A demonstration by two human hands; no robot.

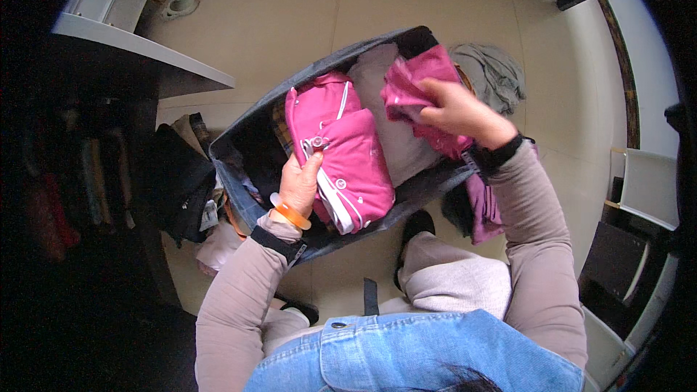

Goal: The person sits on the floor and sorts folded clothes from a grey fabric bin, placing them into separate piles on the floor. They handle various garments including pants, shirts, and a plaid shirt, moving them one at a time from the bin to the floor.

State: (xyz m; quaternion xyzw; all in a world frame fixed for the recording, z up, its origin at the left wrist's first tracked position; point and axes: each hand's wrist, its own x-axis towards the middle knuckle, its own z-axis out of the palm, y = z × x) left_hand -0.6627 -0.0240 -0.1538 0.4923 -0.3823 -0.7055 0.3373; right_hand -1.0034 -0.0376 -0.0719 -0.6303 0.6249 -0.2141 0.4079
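My left hand (pixel 301 181) grips the near-left edge of a folded pink button-front garment (pixel 356 155) with white piping, its thumb on top. That garment lies at the mouth of an open grey-blue fabric storage bag (pixel 231 166). Bunched in my right hand (pixel 468 111) is another pink garment (pixel 416 73), held over the bag's right end. Between the two pink pieces, pale grey cloth (pixel 375 73) shows inside the bag. A strip of plaid cloth (pixel 281 128) peeks out left of the folded garment.
Grey crumpled cloth (pixel 490 76) lies beyond the bag's right end, and pink-purple cloth (pixel 483 212) nearer me. Dark clothing (pixel 188 185) is heaped at the left. A white-edged furniture panel (pixel 147 49) juts in from the left; pale shoes (pixel 179 6) stand behind it.
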